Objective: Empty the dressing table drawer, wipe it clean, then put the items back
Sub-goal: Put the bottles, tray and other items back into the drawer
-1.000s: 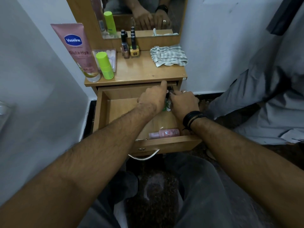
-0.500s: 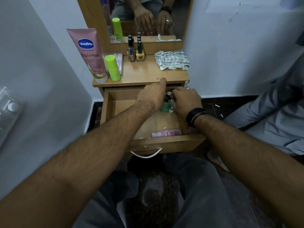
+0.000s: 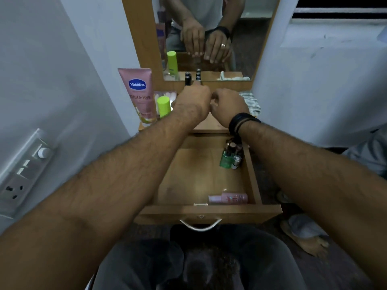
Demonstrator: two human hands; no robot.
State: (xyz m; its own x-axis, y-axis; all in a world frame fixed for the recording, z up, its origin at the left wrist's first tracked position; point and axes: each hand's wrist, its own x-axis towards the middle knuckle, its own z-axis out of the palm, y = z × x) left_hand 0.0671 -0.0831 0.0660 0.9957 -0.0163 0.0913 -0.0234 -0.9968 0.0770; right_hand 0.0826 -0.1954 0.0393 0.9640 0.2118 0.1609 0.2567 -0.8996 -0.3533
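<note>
The wooden drawer [image 3: 211, 212] stands pulled open below the dressing table top [image 3: 211, 125]. Inside it, a green bottle [image 3: 225, 161] and several small bottles [image 3: 235, 150] cluster at the back right, and a pink tube [image 3: 229, 198] lies at the front right. My left hand [image 3: 192, 99] and my right hand [image 3: 228, 105] hover side by side over the table top, fingers curled downward. Whatever they hold is hidden from here. Dark-capped nail polish bottles [image 3: 188, 77] stand just beyond my left hand.
On the table top stand a pink Vaseline tube [image 3: 139, 91], a lime-green bottle [image 3: 163, 106], a clear box [image 3: 165, 94] and a striped cloth [image 3: 252, 102]. The mirror [image 3: 209, 34] rises behind. A switchboard [image 3: 23, 170] is on the left wall, a foot [image 3: 303, 237] at lower right.
Both hands have lifted out of the drawer's back right corner and moved up over the table top. The green bottle and small bottles in the drawer are now uncovered.
</note>
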